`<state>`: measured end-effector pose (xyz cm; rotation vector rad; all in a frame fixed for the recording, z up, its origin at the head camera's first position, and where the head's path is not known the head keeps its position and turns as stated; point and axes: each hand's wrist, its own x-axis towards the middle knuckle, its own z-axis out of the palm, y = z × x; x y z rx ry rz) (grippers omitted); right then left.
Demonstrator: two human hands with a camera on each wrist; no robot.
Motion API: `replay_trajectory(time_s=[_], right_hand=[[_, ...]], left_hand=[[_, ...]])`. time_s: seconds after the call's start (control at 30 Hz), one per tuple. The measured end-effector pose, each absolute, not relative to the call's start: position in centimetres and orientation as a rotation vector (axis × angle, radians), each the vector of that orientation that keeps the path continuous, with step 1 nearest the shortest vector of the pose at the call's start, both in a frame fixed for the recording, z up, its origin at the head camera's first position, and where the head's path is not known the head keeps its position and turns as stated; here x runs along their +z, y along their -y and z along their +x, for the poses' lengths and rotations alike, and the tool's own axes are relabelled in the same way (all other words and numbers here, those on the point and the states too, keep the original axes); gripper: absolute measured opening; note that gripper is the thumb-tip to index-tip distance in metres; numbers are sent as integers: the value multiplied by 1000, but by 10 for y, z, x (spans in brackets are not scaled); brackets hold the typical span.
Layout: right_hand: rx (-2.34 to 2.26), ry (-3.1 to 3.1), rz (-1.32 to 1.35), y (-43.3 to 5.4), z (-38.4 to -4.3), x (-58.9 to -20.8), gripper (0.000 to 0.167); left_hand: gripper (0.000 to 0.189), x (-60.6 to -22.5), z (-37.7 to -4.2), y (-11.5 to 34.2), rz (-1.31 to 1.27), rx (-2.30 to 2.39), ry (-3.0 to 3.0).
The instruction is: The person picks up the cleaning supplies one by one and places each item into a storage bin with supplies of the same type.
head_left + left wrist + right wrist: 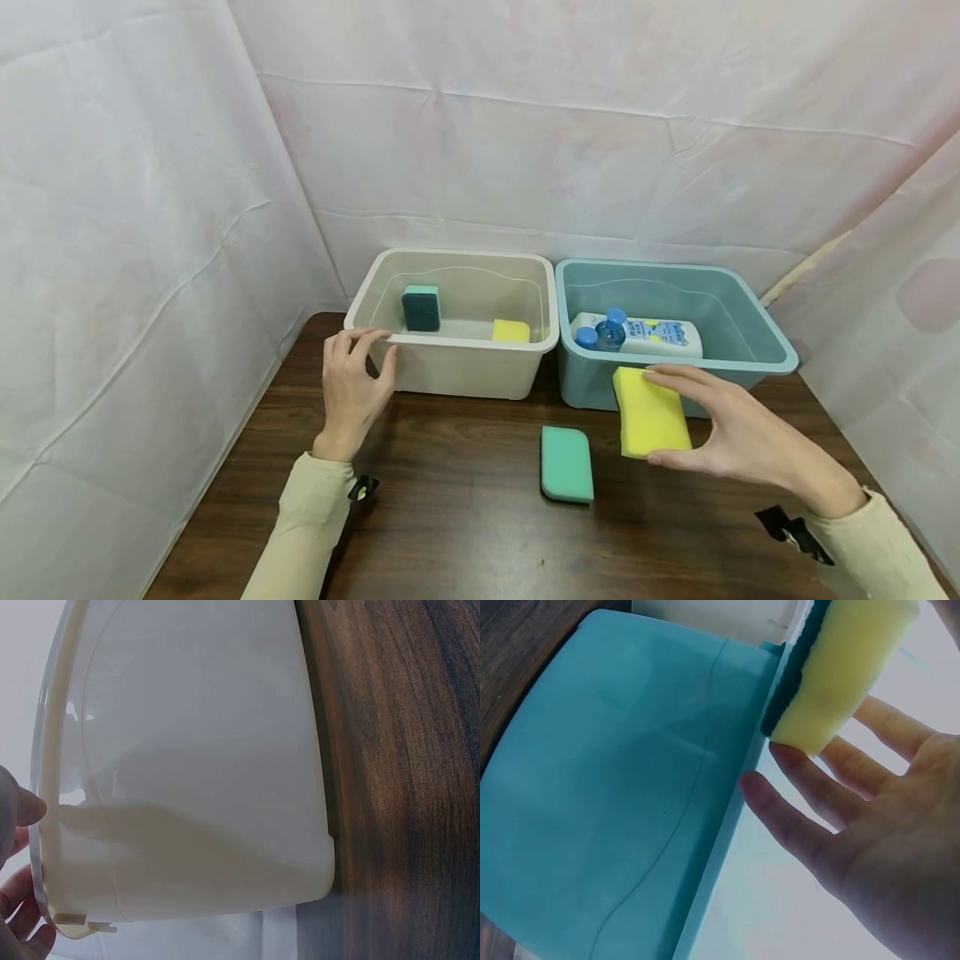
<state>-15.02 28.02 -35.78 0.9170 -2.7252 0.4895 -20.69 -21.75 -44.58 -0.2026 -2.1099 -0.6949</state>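
Note:
My right hand pinches a yellow sponge between thumb and fingertips, above the table just in front of the blue bin. A dark green scouring layer shows on this sponge in the right wrist view. At the front left corner of the beige bin, my left hand rests its fingers on the rim, thumb apart from them. Left of the held sponge, a green sponge lies on the table. Inside the beige bin are a green sponge with a dark face and a yellow sponge.
The blue bin holds a white bottle on its side and two blue-capped bottles. Both bins stand side by side at the back of the dark wooden table. White cloth hangs behind and on both sides.

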Motion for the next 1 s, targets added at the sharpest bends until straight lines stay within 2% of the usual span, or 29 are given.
replay_trajectory(time_s=[1.0], right_hand=[[555, 2791, 955, -271, -167, -338, 91]], left_hand=[[21, -446, -209, 215, -216, -701, 2093]])
